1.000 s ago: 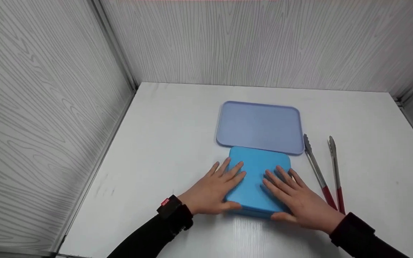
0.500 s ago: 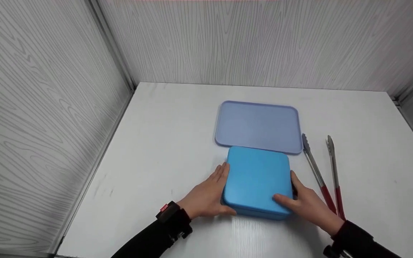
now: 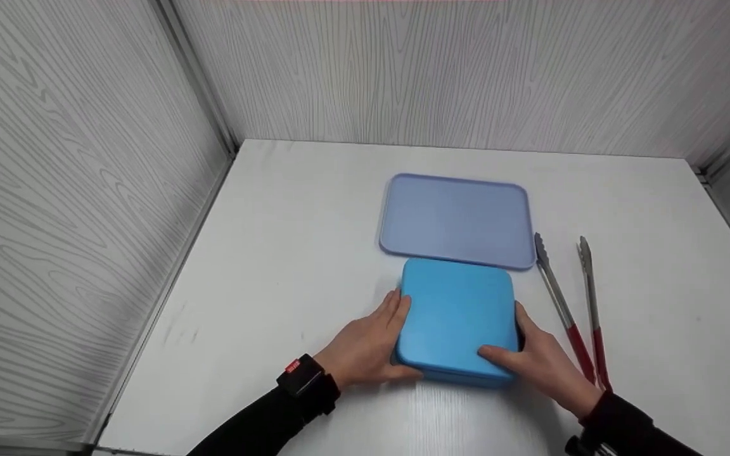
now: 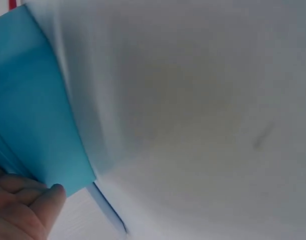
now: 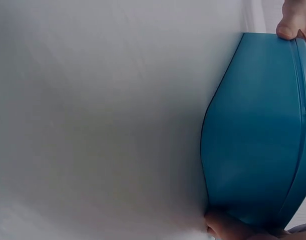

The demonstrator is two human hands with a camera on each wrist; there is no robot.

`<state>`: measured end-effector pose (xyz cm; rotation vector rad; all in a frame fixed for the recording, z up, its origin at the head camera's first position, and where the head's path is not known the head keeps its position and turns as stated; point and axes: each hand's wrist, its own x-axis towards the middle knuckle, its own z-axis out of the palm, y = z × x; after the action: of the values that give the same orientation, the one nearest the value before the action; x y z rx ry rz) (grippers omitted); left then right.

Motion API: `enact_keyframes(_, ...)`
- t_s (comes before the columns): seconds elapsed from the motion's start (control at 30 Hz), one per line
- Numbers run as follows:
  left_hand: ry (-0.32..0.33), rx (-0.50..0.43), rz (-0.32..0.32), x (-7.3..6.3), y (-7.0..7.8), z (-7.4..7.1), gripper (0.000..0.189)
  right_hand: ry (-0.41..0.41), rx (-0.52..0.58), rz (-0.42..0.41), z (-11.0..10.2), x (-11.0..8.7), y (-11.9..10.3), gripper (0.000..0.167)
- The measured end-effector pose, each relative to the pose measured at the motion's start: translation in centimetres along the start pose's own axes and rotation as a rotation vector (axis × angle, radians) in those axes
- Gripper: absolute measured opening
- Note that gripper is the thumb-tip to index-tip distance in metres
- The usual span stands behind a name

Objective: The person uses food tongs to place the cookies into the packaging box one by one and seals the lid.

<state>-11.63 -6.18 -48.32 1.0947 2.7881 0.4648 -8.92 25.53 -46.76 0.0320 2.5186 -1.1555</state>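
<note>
A square blue lidded box (image 3: 457,316) rests on the white table between both hands. My left hand (image 3: 365,348) holds its front left corner, fingers along the left side and thumb at the front. On the opposite side, my right hand (image 3: 545,361) grips the box, its thumb lying over the lid's edge and its fingers down the right wall. A seam under the lid runs along the box wall (image 5: 253,125) in the right wrist view, where the left thumb (image 5: 286,29) presses near that seam. In the left wrist view, fingers (image 4: 47,205) meet the box wall (image 4: 37,100).
A lavender rectangular tray (image 3: 460,221) lies flat just behind the box. Tongs with red handles (image 3: 579,348) lie spread to the right, their handle ends close by the right hand. Wood-grain panels (image 3: 441,76) stand at the back and sides of the table (image 3: 301,221).
Both hands, at first spread flat over the lid, have slid outward to the box's sides and taken hold there. Since half a second ago they have barely moved.
</note>
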Motion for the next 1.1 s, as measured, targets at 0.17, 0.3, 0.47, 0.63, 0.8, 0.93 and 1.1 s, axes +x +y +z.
enact_keyframes(0.17,-0.044,-0.237,-0.050,-0.2,0.0,-0.3,0.111,0.004,0.019,0.013,-0.1,-0.1,0.0,0.124)
enact_keyframes(0.3,-0.043,-0.596,-0.265,-0.1,0.1,-0.8,0.092,0.004,-0.001,0.017,0.0,-0.2,0.3,0.121)
enact_keyframes(0.47,0.063,-0.573,-0.454,0.8,0.5,-1.3,0.062,-0.007,-0.021,0.044,0.3,-0.4,0.5,0.118)
enact_keyframes(0.63,-0.016,-0.524,-0.498,1.8,0.7,-1.4,0.060,-0.011,0.004,0.042,0.7,-0.4,0.6,0.109)
enact_keyframes(0.8,-0.099,-0.582,-0.502,2.0,0.4,-0.9,0.065,0.040,0.049,0.037,1.3,-0.4,0.5,0.087)
enact_keyframes(0.93,-0.068,-0.520,-0.447,1.8,0.6,-0.4,0.064,0.104,0.023,0.027,1.8,-0.4,0.2,0.076)
enact_keyframes(1.1,-0.011,-0.518,-0.418,1.8,1.1,0.1,0.056,0.136,-0.053,0.035,2.0,-0.3,0.0,0.072)
